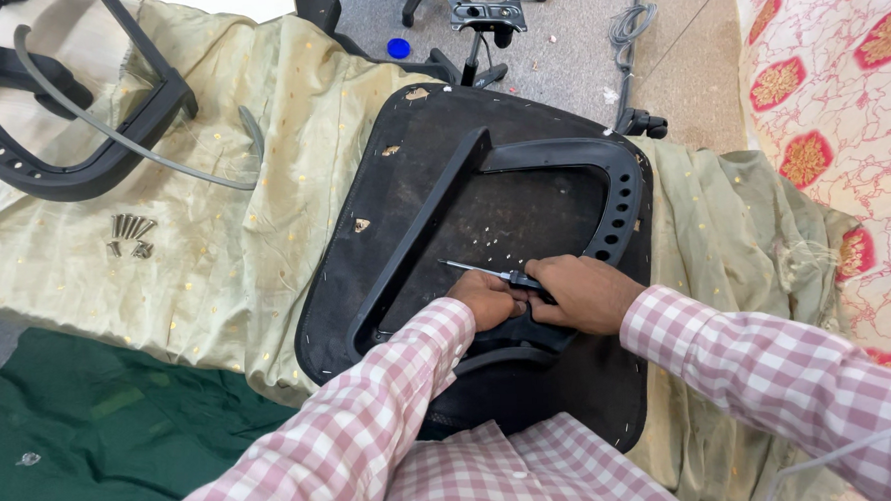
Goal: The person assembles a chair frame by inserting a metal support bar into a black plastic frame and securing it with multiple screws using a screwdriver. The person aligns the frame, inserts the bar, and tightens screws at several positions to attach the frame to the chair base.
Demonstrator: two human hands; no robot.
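An upturned black chair seat lies on a pale green cloth, with a black plastic armrest frame resting on its underside. My right hand grips a thin screwdriver by its handle, the metal shaft pointing left over the seat. My left hand is closed beside it, touching the screwdriver handle and the frame's near edge. Both sleeves are pink-and-white check.
Several loose screws lie on the cloth at left. A black chair back frame with a grey cable sits at top left. A chair base and blue cap lie on the floor beyond. Dark green cloth lies at bottom left, patterned bedding at right.
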